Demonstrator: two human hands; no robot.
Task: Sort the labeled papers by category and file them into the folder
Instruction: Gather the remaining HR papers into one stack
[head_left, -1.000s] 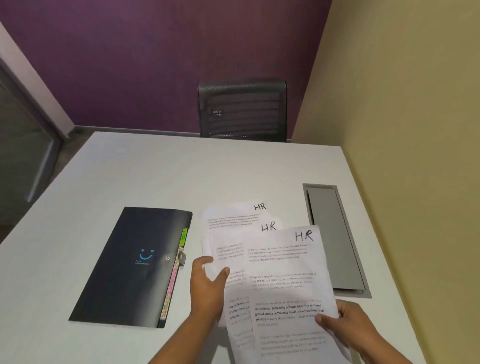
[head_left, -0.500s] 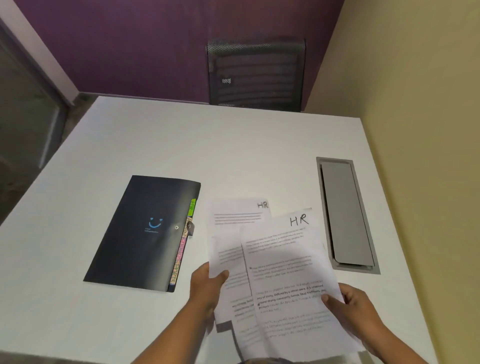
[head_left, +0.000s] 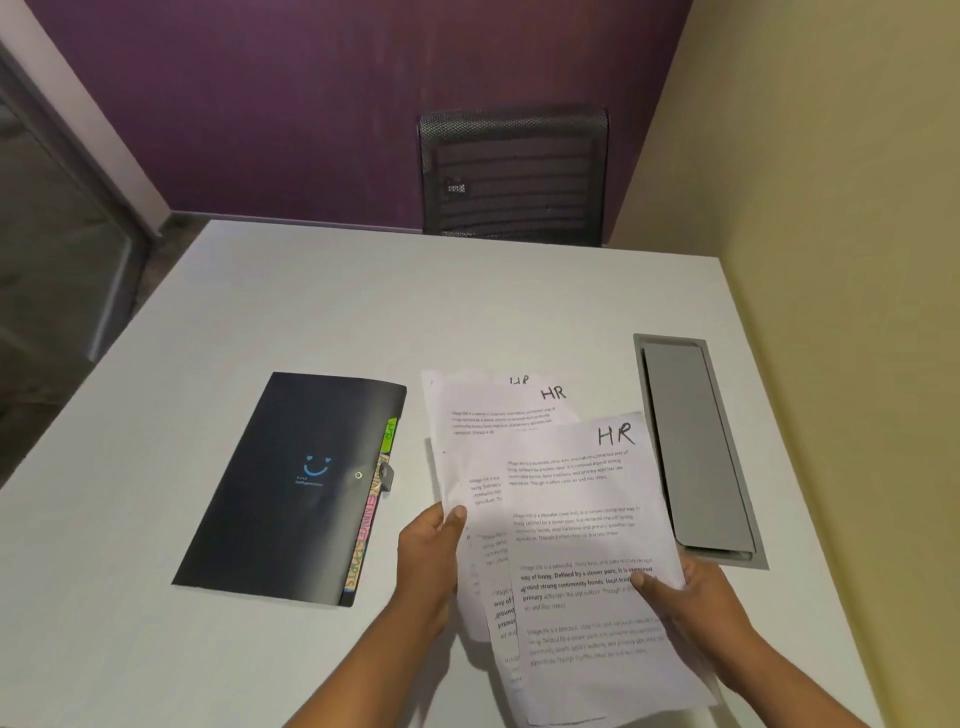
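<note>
Papers (head_left: 571, 519) marked HR are fanned out in your two hands, low over the near right part of the white table (head_left: 337, 322). At least three sheets show, each with HR handwritten in its far right corner above blocks of print. Your left hand (head_left: 426, 561) pinches the left edge of the lower sheets, thumb on top. Your right hand (head_left: 696, 603) grips the right edge of the top sheet the same way. The fingers of both hands are under the paper, hidden.

A black folder (head_left: 291, 488) lies closed on the table just left of the papers. It has a small blue smiley on its cover and coloured index tabs (head_left: 371, 525) along its right edge.

Every label in view reads the same, so the step looks like squaring up one set. Slide the sheets together until the HR corners stack, tap the edges even, and keep a firm pinch so none slips. The folder then needs opening at the matching tab; the tab lettering is too small to read for certain.

A grey hatch (head_left: 696, 447) is set into the table right of the papers. A dark mesh chair (head_left: 511, 171) stands at the far side against a purple wall (head_left: 311, 104), and a beige wall (head_left: 831, 208) runs along the right
</note>
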